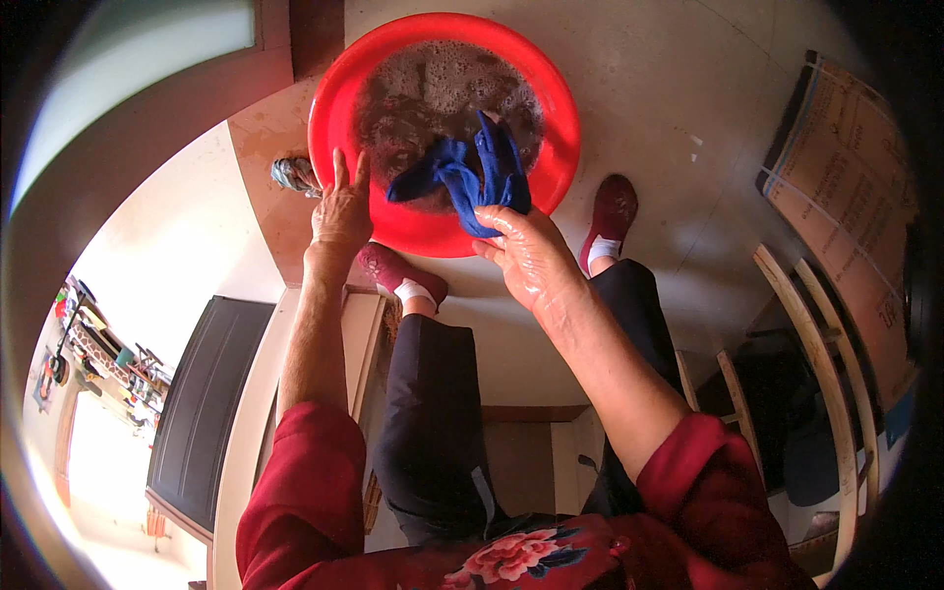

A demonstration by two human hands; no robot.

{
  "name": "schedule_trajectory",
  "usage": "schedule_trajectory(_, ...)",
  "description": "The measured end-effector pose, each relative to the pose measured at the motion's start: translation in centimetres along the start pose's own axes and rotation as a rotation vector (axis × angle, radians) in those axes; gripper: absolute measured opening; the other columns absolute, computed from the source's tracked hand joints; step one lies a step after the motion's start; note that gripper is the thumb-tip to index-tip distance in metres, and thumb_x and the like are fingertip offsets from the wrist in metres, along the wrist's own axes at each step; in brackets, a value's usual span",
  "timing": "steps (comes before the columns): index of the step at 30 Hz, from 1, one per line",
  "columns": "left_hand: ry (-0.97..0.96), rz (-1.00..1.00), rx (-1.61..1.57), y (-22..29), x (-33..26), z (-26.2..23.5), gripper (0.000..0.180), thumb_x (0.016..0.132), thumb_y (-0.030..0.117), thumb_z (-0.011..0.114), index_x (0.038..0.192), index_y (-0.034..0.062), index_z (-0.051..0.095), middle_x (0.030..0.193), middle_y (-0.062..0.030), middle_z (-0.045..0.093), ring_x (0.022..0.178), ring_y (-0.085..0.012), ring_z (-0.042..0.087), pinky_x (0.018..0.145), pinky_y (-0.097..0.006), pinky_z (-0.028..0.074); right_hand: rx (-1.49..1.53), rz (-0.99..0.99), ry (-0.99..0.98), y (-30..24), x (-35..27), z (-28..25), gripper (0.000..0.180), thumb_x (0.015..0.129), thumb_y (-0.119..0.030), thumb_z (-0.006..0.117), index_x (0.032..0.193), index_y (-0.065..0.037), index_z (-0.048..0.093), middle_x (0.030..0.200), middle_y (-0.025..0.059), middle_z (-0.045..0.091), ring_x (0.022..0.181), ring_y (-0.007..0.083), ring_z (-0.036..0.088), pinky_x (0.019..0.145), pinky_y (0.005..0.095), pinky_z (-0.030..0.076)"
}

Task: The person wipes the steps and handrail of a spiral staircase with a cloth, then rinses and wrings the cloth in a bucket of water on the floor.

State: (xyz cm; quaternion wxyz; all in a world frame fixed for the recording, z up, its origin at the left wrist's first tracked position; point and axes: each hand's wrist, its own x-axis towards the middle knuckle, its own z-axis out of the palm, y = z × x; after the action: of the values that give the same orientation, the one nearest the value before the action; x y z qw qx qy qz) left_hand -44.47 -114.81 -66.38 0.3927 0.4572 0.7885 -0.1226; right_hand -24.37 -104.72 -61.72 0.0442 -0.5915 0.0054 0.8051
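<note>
A wide red basin (556, 98) stands on the floor ahead of me, holding dark, sudsy water (433, 84). My right hand (531, 254) is closed around one end of a wet blue cloth (482, 177) at the basin's near rim. The rest of the cloth drapes forward over the water; its exact kind does not show. Wet skin glistens on that hand. At the basin's left rim is my left hand (341, 208), fingers apart and pointing forward, with nothing in it. Whether it touches the rim I cannot tell.
A crumpled greyish cloth (293, 175) lies left of the basin. My maroon shoes (612, 211) flank the near side. On the right are a large cardboard box (846, 197) and a wooden frame (816, 334). A dark panel (211, 403) stands at the left.
</note>
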Motion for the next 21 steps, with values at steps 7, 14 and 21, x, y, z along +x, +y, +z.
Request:
schedule_trajectory(7,0.003,0.404,-0.538,8.0,-4.2,-1.8,0.094,0.053,0.009,0.075,0.133,0.0061,0.026,0.129,-0.0200,0.037,0.119,-0.0337,0.038,0.096,-0.038,0.036,-0.052,-0.023,0.019,-0.2,-1.6,1.8,0.026,0.075,-0.028,0.065,0.090,-0.007,0.058,0.079,-0.0004,0.057,0.069,0.0076,0.051,0.061,0.0222,0.039)
schedule_trajectory(14,0.423,0.241,-0.453,9.8,-8.5,-3.5,0.076,0.058,-0.008,0.058,0.130,-0.0003,0.032,0.090,-0.0176,0.056,0.080,-0.0320,0.057,0.071,-0.037,0.047,-0.799,-0.822,-0.108,-0.1,-3.2,1.0,0.028,0.077,-0.031,0.062,0.082,-0.003,0.064,0.076,0.0088,0.060,0.075,0.0203,0.054,0.072,0.0313,0.041)
schedule_trajectory(21,0.563,0.061,-0.470,7.6,-2.7,0.7,0.063,0.069,-0.002,0.061,0.127,0.0089,0.038,0.098,-0.0165,0.058,0.091,-0.0300,0.057,0.078,-0.034,0.046,-0.666,-0.430,0.116,-0.3,-2.4,-0.2,0.039,0.086,-0.033,0.050,0.099,0.003,0.059,0.091,0.0164,0.059,0.087,0.0246,0.056,0.079,0.0330,0.042)
